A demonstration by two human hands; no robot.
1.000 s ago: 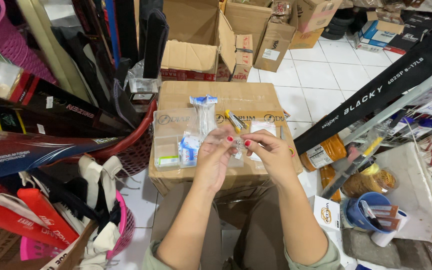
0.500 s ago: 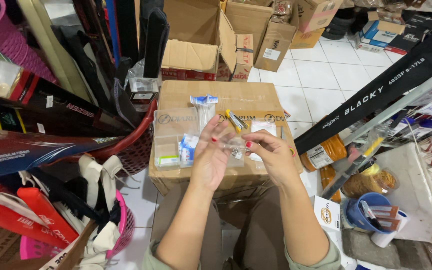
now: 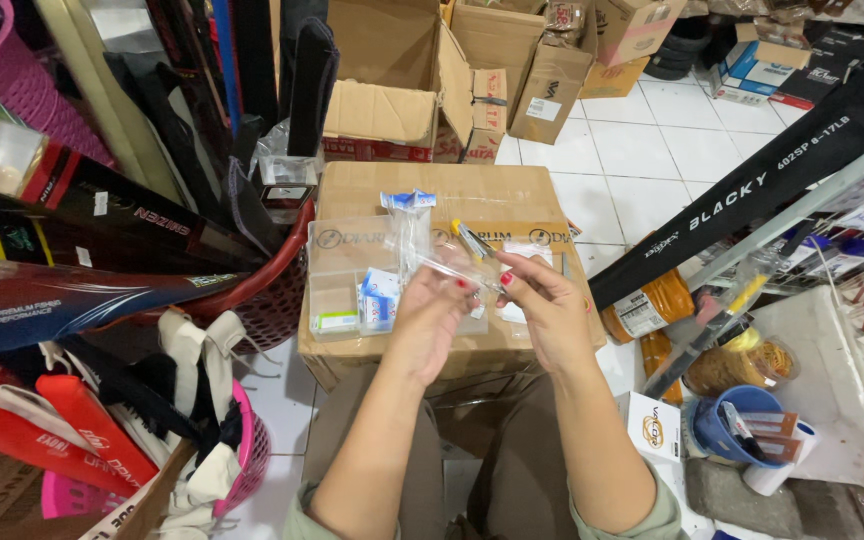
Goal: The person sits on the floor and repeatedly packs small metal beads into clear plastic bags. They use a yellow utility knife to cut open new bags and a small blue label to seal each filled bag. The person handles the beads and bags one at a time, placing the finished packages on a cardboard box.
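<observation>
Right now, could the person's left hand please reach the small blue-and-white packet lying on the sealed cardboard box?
Probably yes: the left hand hovers just right of the blue-and-white packet, nothing between, though it pinches a clear plastic sleeve.

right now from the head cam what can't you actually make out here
- Head view: the small clear packet held between the left hand and right hand is see-through and tiny; its contents cannot be told.
- Left fingertips are hidden behind the hand's back, so the grip is unclear.
- The compartment box on the cardboard box: contents too small, partly covered by the left hand.
- Blue cup: contents unclear.
</observation>
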